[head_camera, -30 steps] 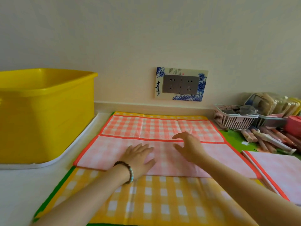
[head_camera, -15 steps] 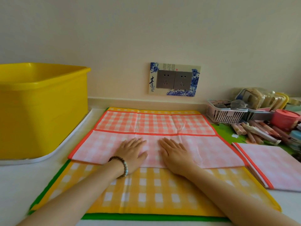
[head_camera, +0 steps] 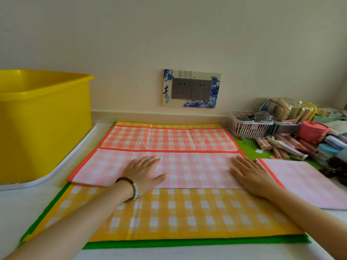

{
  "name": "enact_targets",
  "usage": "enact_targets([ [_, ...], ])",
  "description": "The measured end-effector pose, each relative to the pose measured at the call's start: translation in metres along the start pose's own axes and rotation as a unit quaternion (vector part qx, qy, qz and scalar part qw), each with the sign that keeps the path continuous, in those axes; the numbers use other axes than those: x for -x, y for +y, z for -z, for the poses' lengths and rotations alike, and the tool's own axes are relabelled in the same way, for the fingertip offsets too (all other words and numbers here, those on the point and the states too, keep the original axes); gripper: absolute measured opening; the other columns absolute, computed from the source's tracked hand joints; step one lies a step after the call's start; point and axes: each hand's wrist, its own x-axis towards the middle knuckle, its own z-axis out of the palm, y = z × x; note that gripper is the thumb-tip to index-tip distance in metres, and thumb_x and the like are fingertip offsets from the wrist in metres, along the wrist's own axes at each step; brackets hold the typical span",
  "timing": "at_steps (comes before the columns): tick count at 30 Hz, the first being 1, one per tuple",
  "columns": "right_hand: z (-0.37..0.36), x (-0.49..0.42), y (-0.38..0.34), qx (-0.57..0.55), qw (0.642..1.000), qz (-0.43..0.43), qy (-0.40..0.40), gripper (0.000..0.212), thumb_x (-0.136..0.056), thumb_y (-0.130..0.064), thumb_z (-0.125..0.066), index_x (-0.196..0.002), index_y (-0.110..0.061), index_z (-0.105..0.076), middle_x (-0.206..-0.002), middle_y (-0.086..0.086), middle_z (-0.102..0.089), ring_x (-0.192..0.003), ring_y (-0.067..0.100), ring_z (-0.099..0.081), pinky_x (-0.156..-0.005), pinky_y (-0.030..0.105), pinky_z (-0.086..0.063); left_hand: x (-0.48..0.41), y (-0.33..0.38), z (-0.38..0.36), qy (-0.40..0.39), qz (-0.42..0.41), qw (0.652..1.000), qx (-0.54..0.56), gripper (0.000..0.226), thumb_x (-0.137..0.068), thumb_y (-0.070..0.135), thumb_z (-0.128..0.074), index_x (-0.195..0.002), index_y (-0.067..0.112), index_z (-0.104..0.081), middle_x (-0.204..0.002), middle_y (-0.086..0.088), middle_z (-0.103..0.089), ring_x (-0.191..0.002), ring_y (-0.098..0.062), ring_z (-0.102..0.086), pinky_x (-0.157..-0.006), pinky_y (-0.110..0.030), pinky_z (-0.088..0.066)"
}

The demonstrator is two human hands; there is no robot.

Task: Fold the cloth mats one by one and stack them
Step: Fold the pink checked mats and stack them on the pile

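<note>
Red-checked mat (head_camera: 169,139) is lying spread on top of a yellow-checked mat (head_camera: 178,212), centre of the counter. A green mat (head_camera: 187,243) is showing beneath as a strip along the near and left edges.

The near part of the red-checked mat is lying turned over toward the far side, pale underside up. Its red border is running left to right across the mat, and the crease is sitting along the near edge.

Left hand (head_camera: 144,173) is lying palm down on the pale flap, left of centre. Its fingers (head_camera: 150,160) are lying straight and close together, pointing far, with the thumb spread to the right. The fingertips are stopping just short of the red border. The wrist, wearing a beaded bracelet (head_camera: 131,186), is crossing the crease.

Right hand (head_camera: 249,177) is pressing flat at the right end of the flap, fingers (head_camera: 242,162) straight and together. The heel is reaching over the crease onto the yellow-checked mat. Neither hand is gripping cloth.

A folded pink mat (head_camera: 308,182) is lying just right of the right hand.

Yellow tub (head_camera: 43,124) is standing at far left. A white basket (head_camera: 247,126) is sitting at far right.
</note>
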Motion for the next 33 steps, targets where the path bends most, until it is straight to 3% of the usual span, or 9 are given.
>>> enact_targets([
  [2,0.002,-0.002,-0.002,0.012,1.0,-0.008,-0.001,0.06,-0.097,-0.053,-0.013,-0.151,-0.03,-0.001,-0.159,-0.006,0.004,-0.146,0.013,0.006,-0.119,0.036,0.007,0.0,-0.001,-0.001,-0.001,-0.006,1.0,0.007,0.115,-0.047,0.094,0.012,-0.147,0.04,-0.002,-0.157,0.013,0.006,-0.145,-0.011,0.005,-0.117,-0.041,0.002],
  [5,0.006,-0.001,-0.025,-0.004,1.0,0.003,0.026,0.06,-0.097,-0.054,-0.015,-0.151,-0.031,-0.005,-0.159,-0.006,0.004,-0.147,0.015,0.006,-0.119,0.04,0.005,0.001,-0.001,-0.002,-0.01,-0.01,1.0,0.019,0.111,-0.043,0.098,0.005,-0.143,0.051,-0.003,-0.157,0.011,0.009,-0.145,-0.014,0.009,-0.116,-0.045,0.004],
  [9,0.009,0.008,-0.09,-0.033,0.989,0.141,0.008,0.069,-0.089,-0.064,0.0,-0.15,-0.032,-0.007,-0.159,-0.006,0.003,-0.147,0.016,0.005,-0.118,0.04,0.002,0.0,0.0,-0.002,-0.018,-0.009,1.0,0.012,0.115,-0.037,0.101,0.002,-0.142,0.053,-0.002,-0.157,0.009,0.01,-0.145,-0.015,0.011,-0.116,-0.047,0.004],
  [13,0.002,0.009,-0.134,-0.085,0.974,0.208,0.029,0.05,-0.101,-0.043,-0.021,-0.149,-0.035,-0.014,-0.159,-0.011,-0.004,-0.146,0.012,0.003,-0.118,0.037,0.004,-0.001,0.001,-0.001,-0.022,-0.003,1.0,0.01,0.115,-0.036,0.101,0.0,-0.141,0.055,0.0,-0.157,0.009,0.011,-0.145,-0.016,0.012,-0.116,-0.047,0.005],
  [19,-0.01,0.006,-0.137,-0.089,0.974,0.207,0.017,0.051,-0.098,-0.051,-0.019,-0.148,-0.043,-0.011,-0.157,-0.018,-0.006,-0.145,0.006,-0.001,-0.117,0.032,0.001,-0.001,0.0,0.0,-0.035,0.001,0.999,0.007,0.097,-0.056,0.096,-0.017,-0.141,0.054,0.001,-0.157,0.01,0.012,-0.145,-0.017,0.013,-0.116,-0.049,0.005],
  [22,-0.009,0.006,-0.137,-0.078,0.974,0.211,0.01,0.061,-0.088,-0.062,-0.007,-0.147,-0.045,-0.007,-0.157,-0.018,-0.003,-0.145,0.005,0.001,-0.118,0.033,0.003,0.004,-0.011,0.001,-0.038,-0.007,0.999,0.003,0.092,-0.06,0.094,-0.019,-0.141,0.055,0.001,-0.156,0.016,0.011,-0.144,-0.015,0.014,-0.115,-0.049,0.007],
  [25,-0.01,0.005,-0.135,-0.08,0.974,0.211,0.009,0.063,-0.087,-0.064,-0.003,-0.147,-0.046,-0.005,-0.157,-0.02,-0.001,-0.145,0.004,0.003,-0.118,0.032,0.004,0.015,-0.036,0.004,-0.032,-0.004,0.999,0.001,0.104,-0.046,0.099,-0.007,-0.141,0.056,0.0,-0.155,0.02,0.01,-0.145,-0.014,0.012,-0.115,-0.049,0.006],
  [30,-0.016,0.0,-0.131,-0.077,0.972,0.221,0.019,0.098,-0.057,-0.082,0.025,-0.146,-0.049,-0.001,-0.156,-0.021,0.0,-0.145,0.003,0.004,-0.117,0.031,0.004,0.042,-0.081,0.012,-0.026,0.039,0.999,0.011,0.113,-0.037,0.1,0.004,-0.14,0.056,0.001,-0.155,0.02,0.009,-0.144,-0.013,0.012,-0.116,-0.047,0.005],
  [33,-0.016,0.0,-0.13,-0.072,0.972,0.224,0.017,0.088,-0.065,-0.08,0.021,-0.145,-0.049,0.0,-0.156,-0.022,0.001,-0.144,0.003,0.005,-0.117,0.03,0.004,0.052,-0.092,0.016,-0.027,0.05,0.998,0.017,0.117,-0.034,0.101,0.005,-0.142,0.055,0.0,-0.156,0.017,0.009,-0.144,-0.013,0.013,-0.117,-0.039,0.006],
])
